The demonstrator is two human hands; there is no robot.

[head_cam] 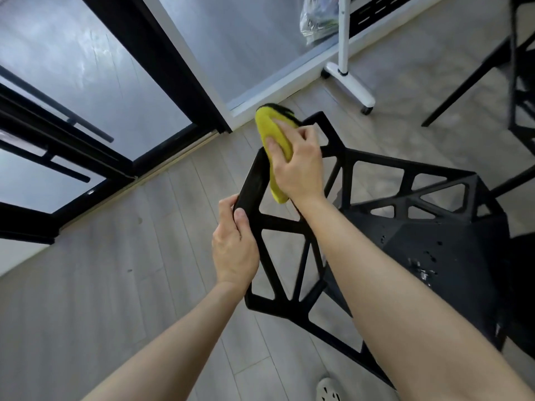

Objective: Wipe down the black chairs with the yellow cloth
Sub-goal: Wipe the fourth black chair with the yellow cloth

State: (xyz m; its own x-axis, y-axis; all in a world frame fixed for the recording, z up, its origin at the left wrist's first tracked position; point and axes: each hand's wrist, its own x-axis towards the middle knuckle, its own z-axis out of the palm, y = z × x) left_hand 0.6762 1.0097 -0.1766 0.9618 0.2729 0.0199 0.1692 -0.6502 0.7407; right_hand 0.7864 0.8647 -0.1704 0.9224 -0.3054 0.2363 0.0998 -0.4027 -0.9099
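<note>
Mid-frame, right hand [298, 166] presses the cloth [275, 140] on the chair [434, 250] back's top; left hand [234, 250] grips its edge. Second chair [521, 82], upper right, looks untouched.

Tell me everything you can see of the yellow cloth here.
The yellow cloth looks soft, folded into a long pad with a dark edge at its far end. It lies over the top backrest rail of the black chair, gripped there by the right hand, which covers its middle.

Pale wood-plank floor [101, 299], black-framed glass doors [162, 62], white wheeled stand base [351, 79], clear plastic bag [317, 21], white perforated shoe [328, 390]
</note>
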